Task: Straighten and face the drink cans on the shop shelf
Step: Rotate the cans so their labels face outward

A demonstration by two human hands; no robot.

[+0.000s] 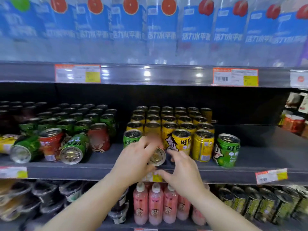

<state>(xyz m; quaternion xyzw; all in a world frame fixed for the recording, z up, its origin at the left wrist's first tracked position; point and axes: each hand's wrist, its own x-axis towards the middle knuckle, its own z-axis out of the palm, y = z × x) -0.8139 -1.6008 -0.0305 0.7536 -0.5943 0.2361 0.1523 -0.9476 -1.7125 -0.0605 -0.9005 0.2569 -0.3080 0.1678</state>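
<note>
On shelf [103, 170]: left hand [133, 161] grips tipped can [156, 156].

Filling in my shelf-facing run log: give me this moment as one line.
stage: righting tipped can | left hand: gripping tipped can | right hand: open beside it | still toppled: green cans at shelf left

You face dark grey shop shelving [250, 157]; ceiling lights glint off the upper shelf edge [150, 75], with price tags [77, 73] at eleven and one o'clock.
</note>
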